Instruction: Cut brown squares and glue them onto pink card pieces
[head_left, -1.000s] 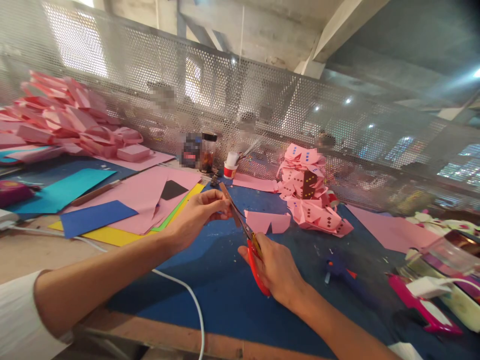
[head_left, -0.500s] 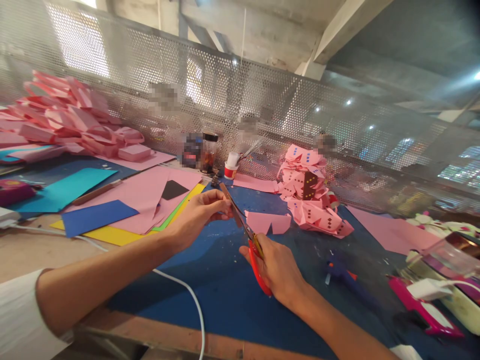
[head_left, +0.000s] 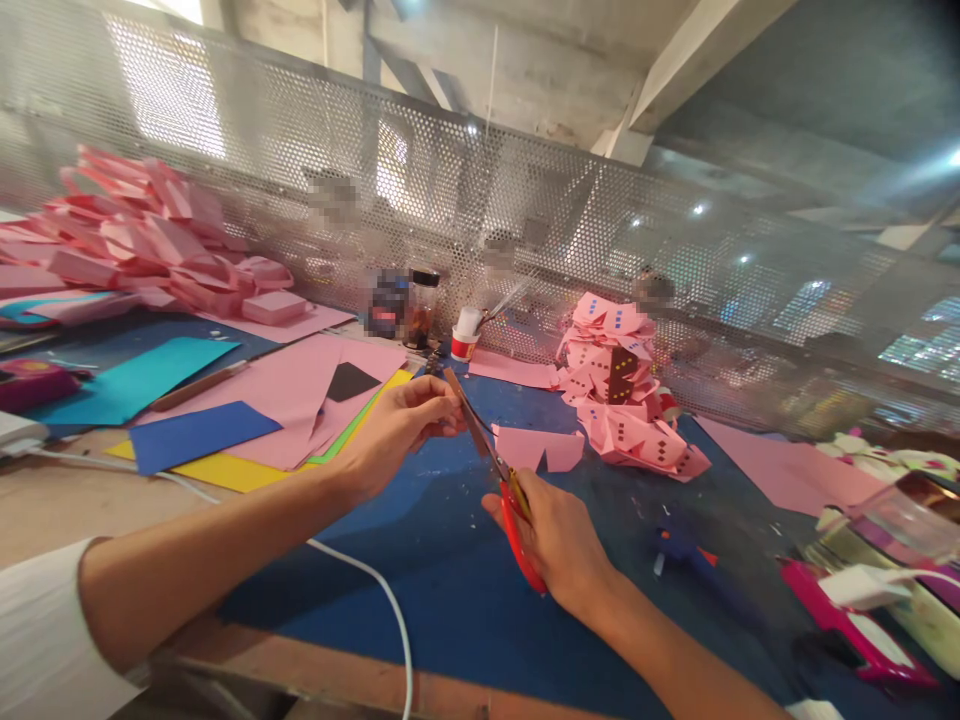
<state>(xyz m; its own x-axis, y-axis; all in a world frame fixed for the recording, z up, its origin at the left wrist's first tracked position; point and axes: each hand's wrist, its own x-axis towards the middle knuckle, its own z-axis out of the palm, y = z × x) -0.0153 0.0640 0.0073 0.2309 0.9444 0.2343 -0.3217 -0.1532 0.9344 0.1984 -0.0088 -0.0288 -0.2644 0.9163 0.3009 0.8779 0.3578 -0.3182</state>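
Note:
My right hand [head_left: 559,535] is closed round the red handles of a pair of scissors [head_left: 491,465], whose blades point up and away to the left. My left hand [head_left: 401,425] is pinched at the blades, fingers pressed together on something small that I cannot make out. Both hands hover over a blue mat [head_left: 442,570]. A cut pink paper shape [head_left: 536,447] lies just behind the scissors.
A heap of pink dotted paper dice [head_left: 622,395] stands at the back. Sheets of pink, blue, yellow and teal paper [head_left: 247,405] lie to the left, folded pink pieces [head_left: 135,240] beyond. A glue gun [head_left: 686,550] and a pink tool [head_left: 855,620] lie right. A white cable [head_left: 375,590] crosses the front.
Almost nothing has moved. Both hands and the scissors stay together in the same pose, shifted very slightly down and right in view.

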